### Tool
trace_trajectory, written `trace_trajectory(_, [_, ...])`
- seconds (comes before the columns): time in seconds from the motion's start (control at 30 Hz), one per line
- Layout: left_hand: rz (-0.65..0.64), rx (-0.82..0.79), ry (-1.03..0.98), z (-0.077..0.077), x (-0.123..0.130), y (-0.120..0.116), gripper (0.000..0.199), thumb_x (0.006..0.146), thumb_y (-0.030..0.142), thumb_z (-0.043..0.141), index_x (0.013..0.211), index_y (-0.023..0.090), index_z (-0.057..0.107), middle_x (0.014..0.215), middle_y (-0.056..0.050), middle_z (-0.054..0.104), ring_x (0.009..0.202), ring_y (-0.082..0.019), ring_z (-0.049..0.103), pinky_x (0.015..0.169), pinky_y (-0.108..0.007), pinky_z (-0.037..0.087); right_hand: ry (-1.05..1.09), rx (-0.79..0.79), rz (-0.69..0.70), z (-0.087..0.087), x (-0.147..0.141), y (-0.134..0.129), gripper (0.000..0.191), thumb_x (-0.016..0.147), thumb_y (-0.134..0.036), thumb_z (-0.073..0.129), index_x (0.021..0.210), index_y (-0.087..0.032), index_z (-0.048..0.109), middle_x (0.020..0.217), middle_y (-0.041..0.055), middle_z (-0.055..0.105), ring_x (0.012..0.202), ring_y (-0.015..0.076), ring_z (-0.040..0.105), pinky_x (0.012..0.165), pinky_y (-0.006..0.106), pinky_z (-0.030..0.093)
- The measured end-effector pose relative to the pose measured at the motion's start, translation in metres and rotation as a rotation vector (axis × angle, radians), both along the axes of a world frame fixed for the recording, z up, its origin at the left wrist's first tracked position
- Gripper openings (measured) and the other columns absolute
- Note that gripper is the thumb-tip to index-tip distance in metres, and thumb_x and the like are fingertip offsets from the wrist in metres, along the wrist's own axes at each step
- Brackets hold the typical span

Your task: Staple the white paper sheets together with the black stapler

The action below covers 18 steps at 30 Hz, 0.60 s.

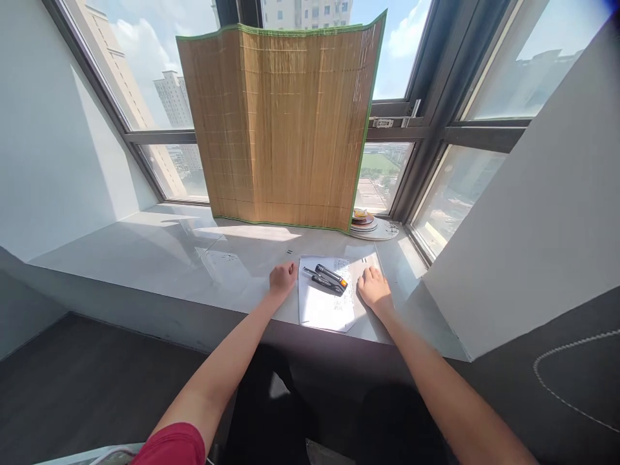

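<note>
A black stapler (330,279) with an orange patch at one end lies on white sheets of paper (324,310) on the windowsill. Its arm and base are spread apart. Handwriting or print covers part of the top sheet's right side. To the left of the paper, my left hand (283,278) rests on the sill, fingers curled into a fist with nothing seen in it. My right hand (374,289) lies palm down right of the paper, fingers loosely bent and a little apart. Neither hand touches the stapler.
A bamboo mat (290,129) with green edging stands upright against the window behind the paper. Beside its lower right corner is a stack of plates (363,223) on a round white board (385,230). A sloping white wall (523,213) bounds the sill on the right.
</note>
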<state>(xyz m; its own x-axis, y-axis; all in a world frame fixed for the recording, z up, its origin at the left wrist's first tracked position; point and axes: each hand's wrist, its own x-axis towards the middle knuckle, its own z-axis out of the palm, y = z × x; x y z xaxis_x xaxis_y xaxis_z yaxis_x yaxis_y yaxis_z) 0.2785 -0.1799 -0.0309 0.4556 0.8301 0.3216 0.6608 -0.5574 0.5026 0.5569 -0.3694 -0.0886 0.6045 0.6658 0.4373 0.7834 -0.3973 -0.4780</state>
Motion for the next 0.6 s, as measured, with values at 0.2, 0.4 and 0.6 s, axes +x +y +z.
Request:
trace_trajectory(0.2, [-0.042,-0.020,0.051,0.007,0.024,0.067,0.043,0.101,0.016,0.056,0.142,0.019,0.070,0.160,-0.020,0.058,0.148,-0.037,0.054,0.121,-0.049,0.044,-0.033,-0.030,0.058,0.014,-0.002,-0.008,0.020,0.096,-0.023,0.053,0.093,-0.022,0.073,0.103,0.0216,0.074,0.108,0.0377,0.070,0.106,0.055,0.051])
trace_trajectory(0.4, [-0.143,-0.015,0.106,-0.002,0.022,0.067,0.041,0.103,0.009,0.048,0.126,0.020,0.079,0.141,-0.015,0.074,0.135,-0.032,0.063,0.119,-0.046,0.046,-0.051,-0.054,0.040,0.012,-0.004,-0.011,0.028,0.098,-0.014,0.044,0.086,-0.024,0.068,0.100,0.0208,0.071,0.103,0.0359,0.066,0.092,0.049,0.053])
trace_trajectory(0.6, [-0.140,0.049,0.093,-0.006,0.003,0.045,0.026,0.103,0.008,0.054,0.109,0.021,0.076,0.116,-0.014,0.074,0.117,-0.030,0.066,0.104,-0.042,0.053,-0.079,-0.104,0.047,0.024,-0.013,-0.015,0.020,0.094,-0.010,0.051,0.092,-0.022,0.067,0.107,0.0199,0.072,0.108,0.0346,0.063,0.096,0.047,0.051])
